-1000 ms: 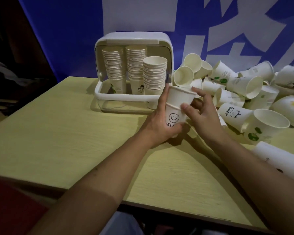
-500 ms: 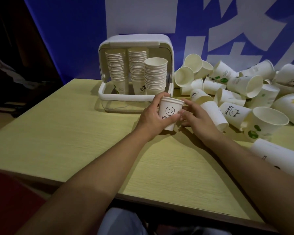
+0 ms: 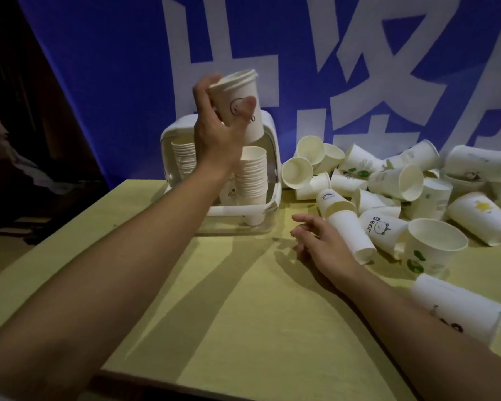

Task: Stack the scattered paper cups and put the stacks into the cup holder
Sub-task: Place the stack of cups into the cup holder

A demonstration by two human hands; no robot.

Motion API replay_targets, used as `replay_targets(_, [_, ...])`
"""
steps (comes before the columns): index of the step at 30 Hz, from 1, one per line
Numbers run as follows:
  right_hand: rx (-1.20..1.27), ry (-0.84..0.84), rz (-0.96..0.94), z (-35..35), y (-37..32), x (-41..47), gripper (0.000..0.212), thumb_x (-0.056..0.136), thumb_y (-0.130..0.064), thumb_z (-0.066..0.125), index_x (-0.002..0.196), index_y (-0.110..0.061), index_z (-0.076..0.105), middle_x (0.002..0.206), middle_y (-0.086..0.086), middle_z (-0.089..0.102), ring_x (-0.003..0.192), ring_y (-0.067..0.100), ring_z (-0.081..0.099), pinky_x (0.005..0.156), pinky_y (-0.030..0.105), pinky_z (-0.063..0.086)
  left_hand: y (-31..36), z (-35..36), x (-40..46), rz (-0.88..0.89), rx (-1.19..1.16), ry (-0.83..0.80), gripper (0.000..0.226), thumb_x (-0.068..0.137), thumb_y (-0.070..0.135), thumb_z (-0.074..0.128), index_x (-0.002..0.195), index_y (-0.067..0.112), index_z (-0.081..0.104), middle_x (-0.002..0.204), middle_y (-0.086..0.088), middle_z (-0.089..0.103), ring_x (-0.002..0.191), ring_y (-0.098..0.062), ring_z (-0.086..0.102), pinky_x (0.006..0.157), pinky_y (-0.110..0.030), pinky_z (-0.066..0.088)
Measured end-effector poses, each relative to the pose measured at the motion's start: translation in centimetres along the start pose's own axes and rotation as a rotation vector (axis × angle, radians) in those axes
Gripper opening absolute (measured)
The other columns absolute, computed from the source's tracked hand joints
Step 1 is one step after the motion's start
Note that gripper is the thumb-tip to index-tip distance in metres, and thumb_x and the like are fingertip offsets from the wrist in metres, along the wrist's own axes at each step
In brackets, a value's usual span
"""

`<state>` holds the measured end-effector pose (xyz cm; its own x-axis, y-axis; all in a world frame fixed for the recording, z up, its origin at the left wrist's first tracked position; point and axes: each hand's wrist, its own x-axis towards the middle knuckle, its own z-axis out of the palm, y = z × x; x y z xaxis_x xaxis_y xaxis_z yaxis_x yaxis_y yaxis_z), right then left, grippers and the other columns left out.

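Head view: my left hand (image 3: pixel 217 131) grips stacked cups (image 3: pixel 240 105) above the cup holder (image 3: pixel 269 169); right hand (image 3: pixel 320 238) rests open. A tilted drop could topple the stack (image 3: pixel 250 175) inside.

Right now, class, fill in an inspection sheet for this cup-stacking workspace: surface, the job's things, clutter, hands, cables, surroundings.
Surface: yellow-green wooden table, lit unevenly with arm shadows.
Job's things: white cup holder at the table's back, lid up, with cup stacks inside; the rightmost stack is plainly visible. A small stack of smiley cups is held above it.
Clutter: pile of loose cups lying on their sides at the right; one Bear cup among them.
Hands: left hand grips the smiley cups, raised; right hand open, low over the table beside the pile.
Cables: nothing seen.
Surroundings: blue banner with large white characters behind.
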<state>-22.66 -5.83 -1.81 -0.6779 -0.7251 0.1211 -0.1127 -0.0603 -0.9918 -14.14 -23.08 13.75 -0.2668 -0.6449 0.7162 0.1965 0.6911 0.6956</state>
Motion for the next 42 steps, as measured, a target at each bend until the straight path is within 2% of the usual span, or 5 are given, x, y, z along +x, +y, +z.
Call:
replay_targets(5, [-0.047,0.006,-0.014,-0.1,-0.1,0.1,0.025,0.099,-0.011,0.057,0.123,-0.017,0.062,0.088,0.008,0.057,0.063,0.011,0.057,0.060,0.019,0.050,-3.7,0.4,1.0,-0.115,0.209,-0.142,0.049,0.095,0.043,0.065,0.135,0.034,0.039,0.132,0.002,0.052,0.108,-0.021,0.061,0.074,-0.030,0.056])
replay_targets(11, [-0.064,0.011,-0.021,-0.1,0.1,0.2,0.025,0.099,-0.011,0.057,0.121,-0.020,0.063,0.083,0.004,0.057,0.064,0.010,0.059,0.063,0.022,0.052,-7.8,0.8,-3.2,-0.007,0.565,-0.261,0.036,0.089,0.050,0.067,0.118,0.032,0.055,0.154,0.000,0.029,0.139,-0.027,0.034,0.102,-0.040,0.041])
replay_targets(17, [-0.084,0.004,-0.027,-0.1,0.3,0.3,0.023,0.098,-0.012,0.058,0.118,-0.021,0.064,0.081,0.004,0.058,0.069,0.015,0.061,0.070,0.031,0.053,-8.2,1.1,-4.6,-0.207,0.434,-0.283,0.062,0.086,0.044,0.074,0.133,0.039,0.035,0.140,-0.001,0.052,0.115,-0.026,0.056,0.085,-0.036,0.047])
replay_targets(24, [-0.119,-0.021,-0.037,-0.3,0.1,0.3,0.023,0.098,-0.009,0.056,0.113,-0.022,0.067,0.078,0.001,0.062,0.068,0.010,0.060,0.070,0.025,0.053,-7.6,2.6,-4.2,-0.272,0.551,-0.279,0.083,0.082,0.036,0.081,0.145,0.037,0.026,0.150,-0.005,0.031,0.130,-0.031,0.046,0.095,-0.043,0.044])
replay_targets(42, [-0.184,-0.032,-0.022,-0.2,0.2,0.0,0.021,0.100,-0.011,0.054,0.109,-0.023,0.069,0.076,-0.004,0.066,0.074,0.014,0.064,0.070,0.027,0.055,-7.7,5.9,-3.0,-0.387,0.551,-0.122,0.077,0.081,0.023,0.084,0.140,0.038,0.037,0.139,-0.009,0.036,0.120,-0.034,0.051,0.082,-0.037,0.042])
